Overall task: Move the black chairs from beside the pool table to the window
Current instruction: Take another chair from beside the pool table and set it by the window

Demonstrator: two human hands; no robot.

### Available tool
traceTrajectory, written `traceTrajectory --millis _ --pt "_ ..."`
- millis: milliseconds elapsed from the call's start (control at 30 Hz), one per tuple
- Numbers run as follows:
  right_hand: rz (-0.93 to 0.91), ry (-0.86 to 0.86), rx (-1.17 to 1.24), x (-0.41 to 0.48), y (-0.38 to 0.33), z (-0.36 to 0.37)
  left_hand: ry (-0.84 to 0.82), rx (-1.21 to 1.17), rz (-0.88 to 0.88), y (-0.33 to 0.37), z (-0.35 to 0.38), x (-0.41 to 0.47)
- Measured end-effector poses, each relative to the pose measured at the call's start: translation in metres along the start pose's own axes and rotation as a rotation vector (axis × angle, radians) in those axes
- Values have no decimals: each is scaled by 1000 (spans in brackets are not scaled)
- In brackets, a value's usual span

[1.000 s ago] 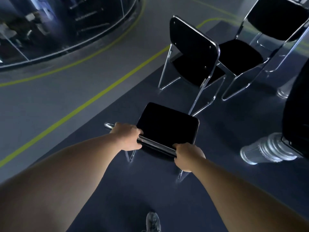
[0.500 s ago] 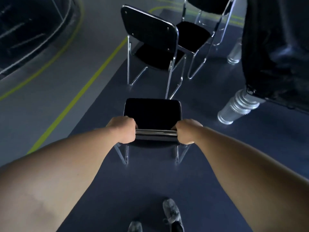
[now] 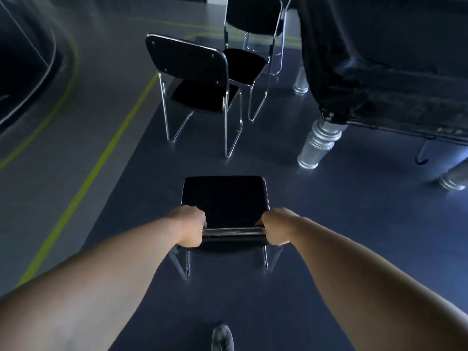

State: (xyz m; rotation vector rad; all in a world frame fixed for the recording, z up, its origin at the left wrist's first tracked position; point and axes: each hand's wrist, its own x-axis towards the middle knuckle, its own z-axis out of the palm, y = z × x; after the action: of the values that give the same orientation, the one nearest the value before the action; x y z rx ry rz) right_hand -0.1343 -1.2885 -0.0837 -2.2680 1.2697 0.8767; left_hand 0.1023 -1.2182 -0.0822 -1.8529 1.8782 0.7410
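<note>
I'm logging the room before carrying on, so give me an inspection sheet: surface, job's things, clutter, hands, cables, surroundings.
Surface: dark blue floor, yellow line at left.
Job's things: held chair; near chair and far chair ahead, beside the covered pool table.
Clutter: nothing seen.
Hands: left hand and right hand each grip the held chair's top rail.
Cables: none sure; thin hooked item hangs under the table.
Surroundings: silver table legs, right; a shoe below.

A grey floor [image 3: 106, 72] fills the upper left of the frame, crossed by a straight yellow line [image 3: 83, 188] running diagonally from lower left toward the upper centre and a curved yellow line [image 3: 72, 62] further left. A dark blue floor covering [image 3: 354, 236] spreads across the centre and right (its edge follows the straight line). A grey shoe [image 3: 222, 338] shows at the bottom edge.
</note>
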Motion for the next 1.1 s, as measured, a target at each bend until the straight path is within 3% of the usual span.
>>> traceTrajectory --millis 233,467,667,1100 --pt "48 2 100 -68 -40 65 -64 99 86 7 48 -66" --pt "123 57 198 -110 -83 109 84 -2 135 -23 89 -99" --pt "258 85 283 -134 -120 136 173 83 333 -48 105 -91" --pt "610 216 551 -162 -242 180 116 249 727 -102 95 -90"
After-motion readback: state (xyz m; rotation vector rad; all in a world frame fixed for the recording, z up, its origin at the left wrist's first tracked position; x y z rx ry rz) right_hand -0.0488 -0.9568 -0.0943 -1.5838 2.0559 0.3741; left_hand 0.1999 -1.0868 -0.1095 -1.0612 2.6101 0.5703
